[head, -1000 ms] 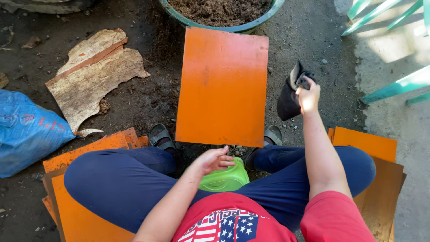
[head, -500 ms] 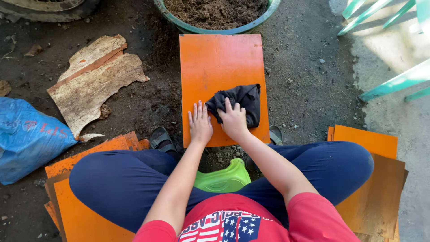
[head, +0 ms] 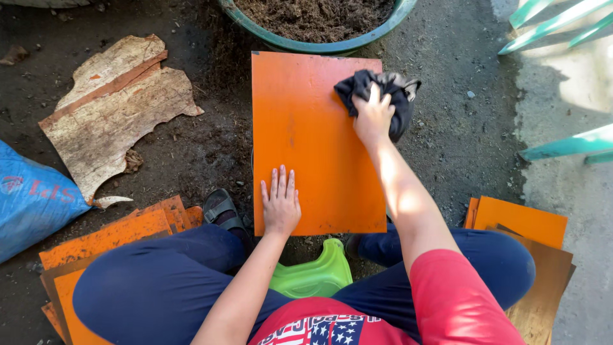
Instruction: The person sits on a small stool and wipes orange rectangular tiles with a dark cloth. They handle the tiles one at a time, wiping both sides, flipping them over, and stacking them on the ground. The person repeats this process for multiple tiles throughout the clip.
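two hands work one orange board lying at 12 o'clock from the knees: left hand flat, fingers spread (steadying it), right hand gripping a dark rag at the board's 1 o'clock corner.

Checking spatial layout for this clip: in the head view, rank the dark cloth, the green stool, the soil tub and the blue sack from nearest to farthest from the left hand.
From the left hand:
1. Green stool, just below, between the knees.
2. Dark cloth, upper right, under the right hand.
3. Soil tub, top, beyond the orange board.
4. Blue sack, far left edge.
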